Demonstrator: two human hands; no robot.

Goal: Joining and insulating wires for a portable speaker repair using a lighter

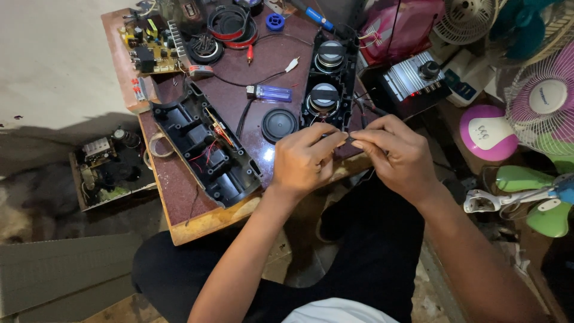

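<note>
While both hands pinch thin wire ends at speaker panel: left hand, right hand fingertips closed; keep twist tight, slack off solder joints.

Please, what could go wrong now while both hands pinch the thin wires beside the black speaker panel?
The thin wires pinched by the left hand and right hand may tear from the black two-speaker panel if pulled. The black empty plastic shell overhangs the small reddish wooden table and might slide off.
</note>
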